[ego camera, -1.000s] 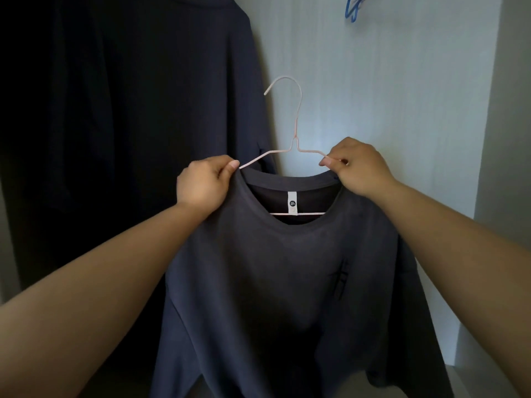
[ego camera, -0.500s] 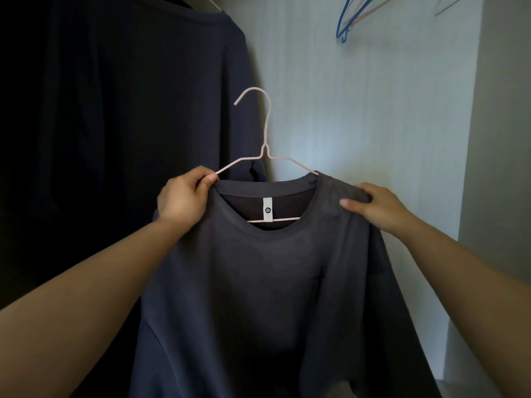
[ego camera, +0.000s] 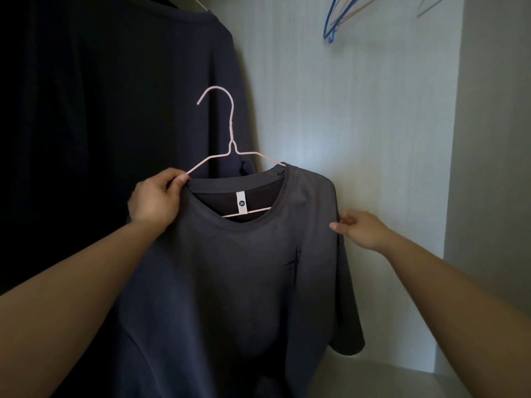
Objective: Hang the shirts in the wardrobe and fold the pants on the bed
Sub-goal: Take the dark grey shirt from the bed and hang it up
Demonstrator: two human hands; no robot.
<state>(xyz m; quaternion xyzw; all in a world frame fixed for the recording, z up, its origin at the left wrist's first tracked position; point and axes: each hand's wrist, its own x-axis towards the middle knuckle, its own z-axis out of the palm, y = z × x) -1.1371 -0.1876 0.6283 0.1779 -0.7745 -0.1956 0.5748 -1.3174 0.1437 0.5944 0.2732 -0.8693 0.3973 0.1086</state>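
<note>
The pink wire hanger [ego camera: 231, 130] is being gripped by the left hand [ego camera: 155, 199]; the grey T-shirt [ego camera: 244, 268] sleeve is being pinched by the right hand [ego camera: 363, 231].

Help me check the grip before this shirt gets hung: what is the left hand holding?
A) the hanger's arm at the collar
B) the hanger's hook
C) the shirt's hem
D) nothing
A: the left hand pinches the pink hanger by its arm at the collar of the grey shirt; the hook is free.
</note>
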